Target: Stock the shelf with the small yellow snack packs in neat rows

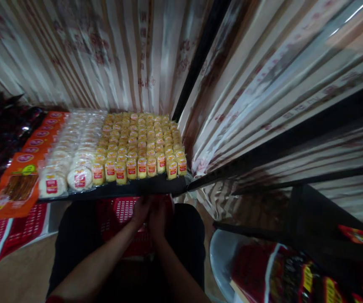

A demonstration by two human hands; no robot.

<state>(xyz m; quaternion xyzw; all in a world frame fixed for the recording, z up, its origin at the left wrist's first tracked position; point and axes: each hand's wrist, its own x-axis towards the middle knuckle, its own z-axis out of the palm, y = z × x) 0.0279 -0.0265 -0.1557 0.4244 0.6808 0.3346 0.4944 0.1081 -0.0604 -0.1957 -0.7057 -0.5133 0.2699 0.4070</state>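
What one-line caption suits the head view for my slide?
Left hand and right hand close together at a red basket, below rows of yellow packets and white packets.

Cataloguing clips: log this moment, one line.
left hand: at basket; right hand: at basket; grasp: too dark to tell; packs: rowed on shelf

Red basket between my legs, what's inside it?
The red basket shows rows of holes, your left hand and right hand over it. Anything beneath the hands or shelf is hidden.
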